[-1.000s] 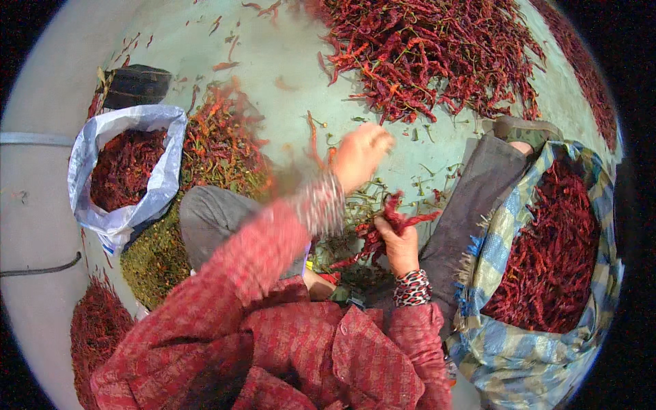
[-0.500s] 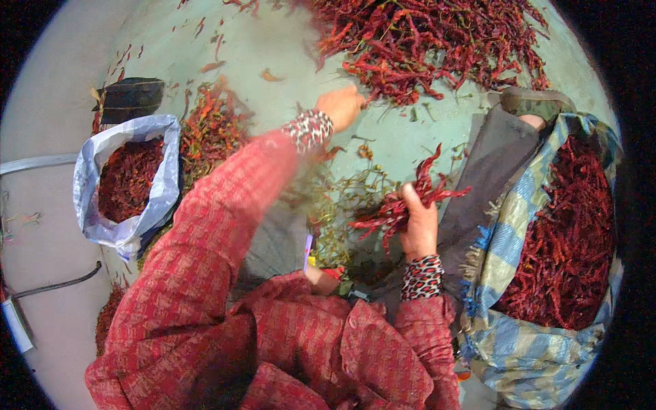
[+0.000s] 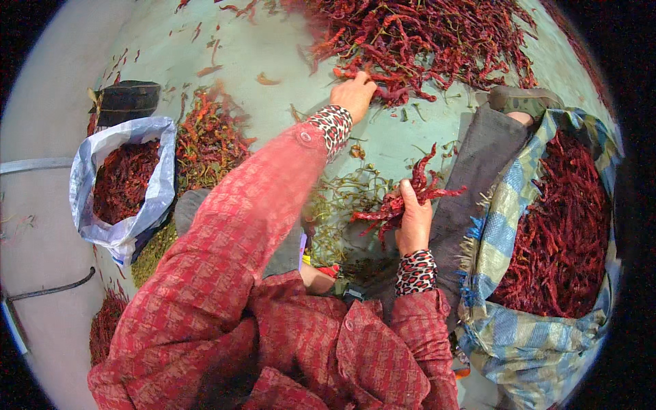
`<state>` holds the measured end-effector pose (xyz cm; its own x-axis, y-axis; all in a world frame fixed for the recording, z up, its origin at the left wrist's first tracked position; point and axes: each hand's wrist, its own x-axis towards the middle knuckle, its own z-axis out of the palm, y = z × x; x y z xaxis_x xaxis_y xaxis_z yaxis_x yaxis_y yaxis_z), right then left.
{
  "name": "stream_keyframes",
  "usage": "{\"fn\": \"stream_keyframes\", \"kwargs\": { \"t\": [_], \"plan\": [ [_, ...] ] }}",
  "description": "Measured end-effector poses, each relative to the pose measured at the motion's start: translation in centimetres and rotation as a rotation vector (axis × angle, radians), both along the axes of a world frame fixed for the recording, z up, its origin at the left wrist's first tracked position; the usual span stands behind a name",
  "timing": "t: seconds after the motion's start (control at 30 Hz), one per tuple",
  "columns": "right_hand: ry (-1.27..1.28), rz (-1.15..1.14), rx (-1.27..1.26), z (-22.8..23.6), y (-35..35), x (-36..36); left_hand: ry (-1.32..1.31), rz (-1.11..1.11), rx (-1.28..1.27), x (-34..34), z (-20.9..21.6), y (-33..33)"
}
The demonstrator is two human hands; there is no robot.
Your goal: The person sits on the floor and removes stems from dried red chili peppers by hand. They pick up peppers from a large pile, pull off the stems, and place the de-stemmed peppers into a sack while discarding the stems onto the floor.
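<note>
left hand (image 3: 353,96) stretched out to the big chilli pile (image 3: 437,41), fingers curled onto a few; right hand (image 3: 414,222) fingers clamped round a chilli bunch (image 3: 403,198), beside the striped sack (image 3: 506,225)

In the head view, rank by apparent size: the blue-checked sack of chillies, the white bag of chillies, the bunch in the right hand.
1. blue-checked sack
2. white bag
3. bunch of chillies in the right hand

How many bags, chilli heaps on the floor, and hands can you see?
Bags of red chillies: 2, a white bag and a blue checked sack
Big chilli heap on the floor: 1
Hands: 2, left hand, right hand
Total: 5
</note>
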<state>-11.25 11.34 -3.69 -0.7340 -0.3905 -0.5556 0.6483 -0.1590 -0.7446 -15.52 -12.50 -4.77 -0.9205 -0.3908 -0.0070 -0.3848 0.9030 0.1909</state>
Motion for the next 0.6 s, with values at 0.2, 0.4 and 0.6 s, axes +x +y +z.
{"fn": "stream_keyframes", "kwargs": {
  "t": [0.2, 0.4, 0.6],
  "plan": [
    [0.04, 0.041, 0.014, 0.0, -0.1, -0.1, -0.267, -0.246, 0.242, 6.1, 0.7, 0.5],
    [0.032, 0.038, -0.012, 0.6, -0.2, 0.0, 0.165, 0.071, 0.437, 10.3, 3.8, -2.3],
    [0.033, 0.317, -0.056, 0.4, -0.5, 1.2, -0.006, -0.205, 0.525, 13.6, 5.2, 6.3]
  ]
}}
